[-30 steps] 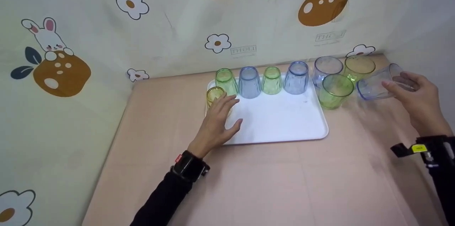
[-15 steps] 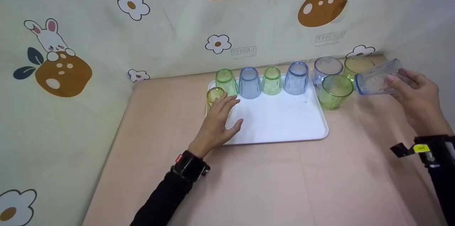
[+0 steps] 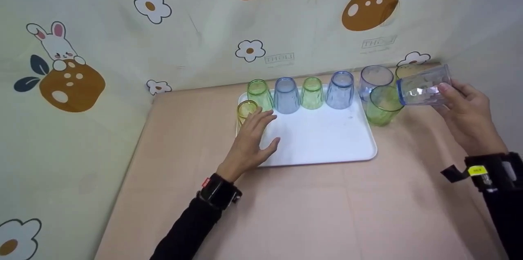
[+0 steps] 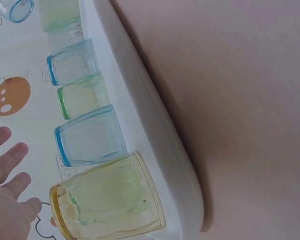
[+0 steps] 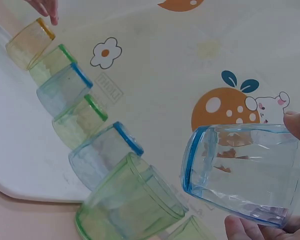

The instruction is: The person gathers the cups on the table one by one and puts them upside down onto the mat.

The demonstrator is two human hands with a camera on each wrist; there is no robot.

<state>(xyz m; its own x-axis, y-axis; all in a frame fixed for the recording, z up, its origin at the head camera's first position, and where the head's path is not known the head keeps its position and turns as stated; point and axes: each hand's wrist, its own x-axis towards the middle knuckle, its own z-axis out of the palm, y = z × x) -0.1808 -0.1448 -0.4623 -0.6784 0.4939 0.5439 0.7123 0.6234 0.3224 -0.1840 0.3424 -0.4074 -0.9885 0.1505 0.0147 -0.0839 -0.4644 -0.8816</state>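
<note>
My right hand (image 3: 470,113) holds a clear blue glass (image 3: 423,87) by its rim end, thumb on one side and fingers on the other. The glass lies on its side in the air, thick blue base to the left, above the upright green glass (image 3: 382,106). In the right wrist view the blue glass (image 5: 240,172) is plainly off the table. My left hand (image 3: 247,145) hovers with spread fingers by the yellow glass (image 3: 246,108) on the white tray (image 3: 318,141). The left wrist view shows these fingers apart from the yellow glass (image 4: 110,200), which stands upside down.
Along the tray's back edge stand upside-down glasses: green (image 3: 260,93), blue (image 3: 287,96), small green (image 3: 312,93) and blue (image 3: 340,90). Right of the tray are an upright blue glass (image 3: 376,76) and a partly hidden yellowish one (image 3: 406,71). A patterned wall sheet rises behind.
My right hand has raised the blue glass, turned it so its base shows at the left, and carried it left over the upright glasses. My left hand has barely moved.
</note>
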